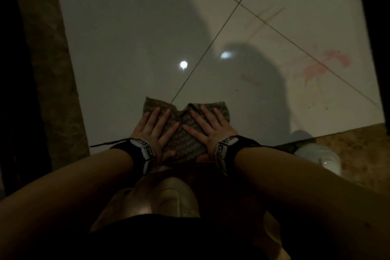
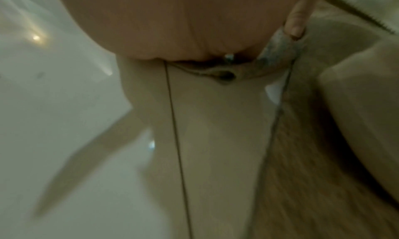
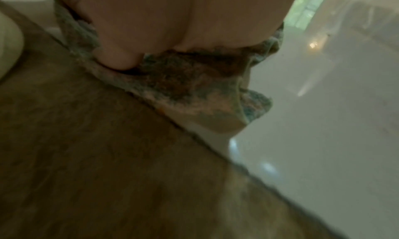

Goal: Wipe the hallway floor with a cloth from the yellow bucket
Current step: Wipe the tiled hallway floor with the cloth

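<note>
Mottled green-brown terry, the cloth [image 1: 184,131] lies flat on the glossy pale tile floor [image 1: 126,38], close in front of the person's knees and just beyond the brown marbled border strip [image 1: 354,150] that runs along the tiles' near edge. The left hand [image 1: 153,127] presses on the cloth's left half with fingers straight and spread, gripping nothing. The right hand [image 1: 211,127] presses on the cloth's right half the same way, palm down, fingers splayed and flat. The two index fingers nearly meet over the cloth's middle, where a fold rises to a notch at its far edge. In the right wrist view the heel of the palm bears on bunched cloth [image 3: 194,89] at the seam between brown strip and pale tile.

A dark grout line [image 1: 211,48] runs away from the cloth's far edge and crosses another further out. Beyond the cloth and to its right, reddish smears [image 1: 320,65] and thin orange streaks [image 1: 268,16] mark the tiles. Right of the cloth, on the brown strip, sits a white shoe [image 1: 320,156]. Two bright light reflections [image 1: 183,64] glint on the tiles past the cloth.
</note>
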The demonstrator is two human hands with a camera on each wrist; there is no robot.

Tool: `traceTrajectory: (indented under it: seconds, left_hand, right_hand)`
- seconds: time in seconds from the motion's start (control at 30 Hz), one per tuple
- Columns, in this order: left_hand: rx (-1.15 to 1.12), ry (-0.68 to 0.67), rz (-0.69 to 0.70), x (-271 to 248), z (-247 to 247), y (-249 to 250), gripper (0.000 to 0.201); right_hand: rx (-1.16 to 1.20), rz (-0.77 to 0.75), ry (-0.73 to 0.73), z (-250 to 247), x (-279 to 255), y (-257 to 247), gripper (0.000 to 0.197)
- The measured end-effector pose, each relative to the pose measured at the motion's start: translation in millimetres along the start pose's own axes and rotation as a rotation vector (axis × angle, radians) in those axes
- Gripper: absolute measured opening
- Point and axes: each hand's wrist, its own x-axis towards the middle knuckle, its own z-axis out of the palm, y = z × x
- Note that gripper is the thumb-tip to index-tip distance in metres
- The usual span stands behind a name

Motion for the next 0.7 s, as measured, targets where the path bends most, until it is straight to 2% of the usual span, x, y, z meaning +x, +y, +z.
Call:
traceTrajectory:
  seconds: [0.13, 0.2, 0.3, 0.37, 0.4, 0.43, 0.5, 0.63, 0.7]
  left_hand:
    - [0.053, 0.015, 0.082, 14.9, -7.5, 5.2, 0.084]
    - [0.099, 0.016, 0.047, 23.0, -11.1, 14.2, 0.088]
    - [0.066, 0.063, 0.037, 29.5, -18.5, 27.3, 0.081]
    - [0.111, 0.025, 0.003, 38.5, -20.1, 31.5, 0.086]
    - [0.076, -0.005, 0.020, 41.3, -25.4, 35.2, 0.086]
    - [0.079, 0.060, 0.076, 46.9, -31.1, 40.1, 0.084]
    - [0.159, 0.071, 0.102, 58.4, -27.8, 40.7, 0.084]
    - [0.087, 0.152, 0.194, 71.0, -25.3, 36.1, 0.105]
    - [0.083, 0.168, 0.231, 79.2, -29.9, 32.4, 0.104]
  right_hand:
    - [0.032, 0.001, -0.014, 7.1, -3.8, 10.2, 0.100]
    - [0.043, 0.015, -0.028, 9.4, -7.4, 17.9, 0.100]
    - [0.096, 0.043, -0.025, 12.5, -15.3, 30.0, 0.103]
    - [0.145, 0.078, -0.017, 17.6, -19.2, 37.1, 0.104]
    - [0.169, 0.092, -0.014, 19.2, -20.5, 40.2, 0.106]
    - [0.187, 0.098, -0.008, 20.4, -21.0, 43.5, 0.106]
    - [0.182, 0.106, -0.011, 21.3, -21.7, 49.9, 0.107]
    - [0.166, 0.112, 0.055, 13.7, -17.8, 68.9, 0.107]
    - [0.223, 0.191, -0.076, 2.7, -16.9, 79.8, 0.109]
